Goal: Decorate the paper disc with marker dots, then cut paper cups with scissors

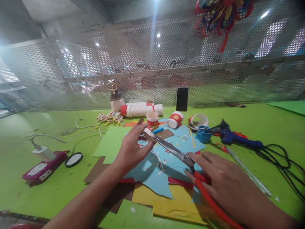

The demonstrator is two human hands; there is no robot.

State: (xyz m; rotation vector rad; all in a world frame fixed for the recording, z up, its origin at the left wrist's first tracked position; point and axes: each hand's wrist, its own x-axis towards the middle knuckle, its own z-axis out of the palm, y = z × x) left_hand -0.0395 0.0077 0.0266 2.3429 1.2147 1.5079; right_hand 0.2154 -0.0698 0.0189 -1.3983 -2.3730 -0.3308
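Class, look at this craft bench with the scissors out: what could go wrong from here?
1. The left hand sits right at the scissors blades near the tip, so a finger might get nicked.
2. The glue gun cord lies coiled near the right hand; a snag could drag the gun.

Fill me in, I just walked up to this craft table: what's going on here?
A person sits at a green table strewn with coloured paper sheets. Their right hand rests on the red handles of a pair of scissors lying across a light blue paper sheet. Their left hand reaches over the blade tips. Paper cups, a blue glue gun and a phone lie beyond.
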